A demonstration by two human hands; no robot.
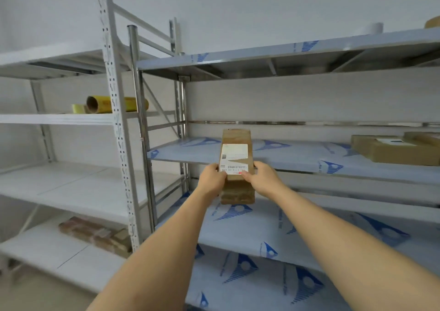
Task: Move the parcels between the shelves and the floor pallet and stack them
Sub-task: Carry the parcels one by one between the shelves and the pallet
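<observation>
1. Head view: at the frame's centre, the left hand [212,178] and right hand [263,179] clasp a long brown paper-wrapped parcel with a white barcode label [235,165] by its two long sides, thumbs on top.
2. The parcel's far end lies over the front edge of the blue-printed film-covered metal shelf [297,158]; its near end hangs out in the air. I cannot tell whether it is going on or coming off.
3. Progress looks partial: flat brown cardboard boxes [392,149] sit on the same shelf at 3 o'clock, well apart, and a cluster of brown wrapped parcels [95,234] lies on a low white shelf at 8 o'clock. The floor pallet is out of view.
4. At 10 o'clock a yellow film roll on a cardboard tube [114,104] lies on the white rack. Plain pale walls stand behind both racks.
</observation>
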